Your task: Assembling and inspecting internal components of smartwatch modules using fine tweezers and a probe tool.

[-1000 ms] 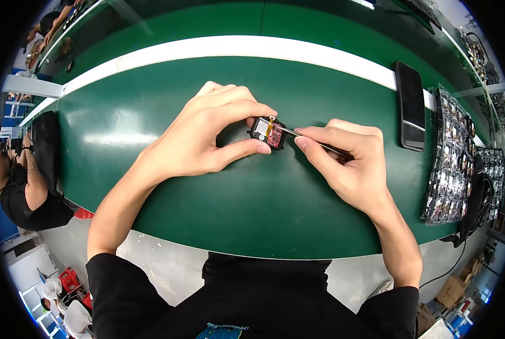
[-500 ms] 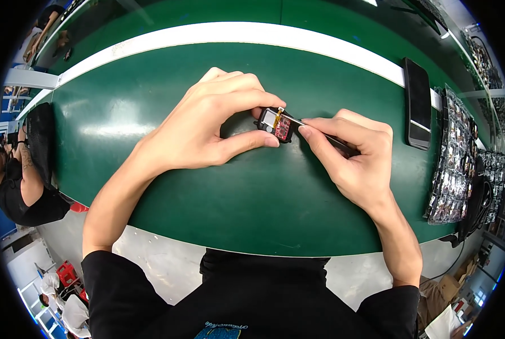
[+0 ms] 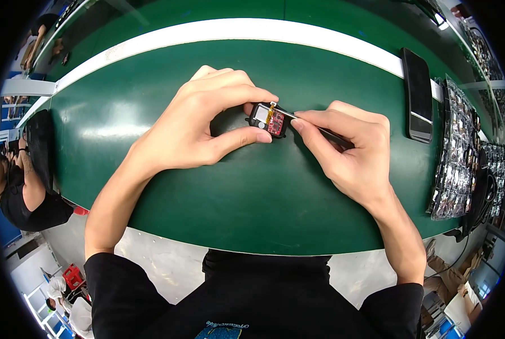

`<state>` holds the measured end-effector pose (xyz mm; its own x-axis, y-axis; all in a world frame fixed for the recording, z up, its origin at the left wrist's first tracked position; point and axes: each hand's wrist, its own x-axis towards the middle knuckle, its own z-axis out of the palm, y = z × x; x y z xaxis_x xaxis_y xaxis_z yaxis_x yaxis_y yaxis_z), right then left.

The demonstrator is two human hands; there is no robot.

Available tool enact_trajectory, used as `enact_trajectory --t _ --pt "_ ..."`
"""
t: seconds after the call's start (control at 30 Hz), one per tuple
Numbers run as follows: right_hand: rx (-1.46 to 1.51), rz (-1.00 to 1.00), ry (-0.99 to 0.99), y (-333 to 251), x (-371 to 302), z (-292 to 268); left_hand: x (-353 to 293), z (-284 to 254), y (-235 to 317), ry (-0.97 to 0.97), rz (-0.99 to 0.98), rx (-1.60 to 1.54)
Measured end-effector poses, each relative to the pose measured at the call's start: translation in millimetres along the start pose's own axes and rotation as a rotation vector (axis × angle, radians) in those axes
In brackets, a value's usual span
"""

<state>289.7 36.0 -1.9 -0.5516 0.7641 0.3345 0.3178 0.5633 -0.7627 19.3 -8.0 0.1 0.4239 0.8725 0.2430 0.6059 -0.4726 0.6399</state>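
Between the thumb and fingers of my left hand (image 3: 207, 118) is a small black electronic device (image 3: 267, 120) with its casing off on the upper side. Inside it show a red circuit board, a silvery-white block and a strip of amber flex ribbon. My right hand (image 3: 348, 138) pinches a pair of slim metal tweezers (image 3: 332, 135), dark at the rear end. Their pale tip reaches over the upper part of the device, close to the ribbon; whether the tip grips it is too small to tell. Both hands are just above the green table (image 3: 252, 198).
A black smartphone (image 3: 417, 96) lies at the far right, partly over the white rail (image 3: 252, 29). Beside it are stacked clear trays of small parts (image 3: 454, 152) and a black cable (image 3: 484, 195). At the left edge are a black bag (image 3: 37, 147) and a seated person (image 3: 29, 192).
The device, both hands and the tweezers sit slightly further left and up in the picture. The view itself has shifted a little too. Both grips look the same.
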Motion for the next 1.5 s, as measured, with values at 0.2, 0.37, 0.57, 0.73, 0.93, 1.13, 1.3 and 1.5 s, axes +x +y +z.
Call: enact_trajectory --t 0.2,0.37,0.57,0.73,0.93,1.13,1.3,1.5 --pt "0.018 0.005 0.01 -0.5 -0.1 0.9 1.2 0.2 1.1 0.009 -0.006 -0.012" --pt "-0.001 -0.04 0.058 0.7 -3.0 0.4 3.1 -1.0 7.9 0.029 -0.076 -0.032" --pt "-0.088 -0.13 0.08 5.2 -4.6 3.0 2.8 0.1 8.4 0.029 -0.067 -0.003" --pt "-0.129 -0.171 0.078 4.2 -3.7 4.9 3.4 1.3 6.4 0.045 -0.046 0.003" --pt "-0.142 -0.218 0.099 7.9 -3.2 8.8 2.3 1.2 1.8 0.038 -0.035 -0.008" --pt "0.044 -0.083 0.034 5.4 -1.3 2.7 0.8 -9.9 -5.2 -0.035 -0.057 -0.085" --pt "0.092 -0.017 -0.002 3.5 -0.2 0.5 1.3 -11.8 -9.2 -0.064 -0.034 -0.134" --pt "0.106 0.017 -0.048 2.6 -1.5 -2.1 2.1 -14.2 -7.3 -0.101 -0.036 -0.109"
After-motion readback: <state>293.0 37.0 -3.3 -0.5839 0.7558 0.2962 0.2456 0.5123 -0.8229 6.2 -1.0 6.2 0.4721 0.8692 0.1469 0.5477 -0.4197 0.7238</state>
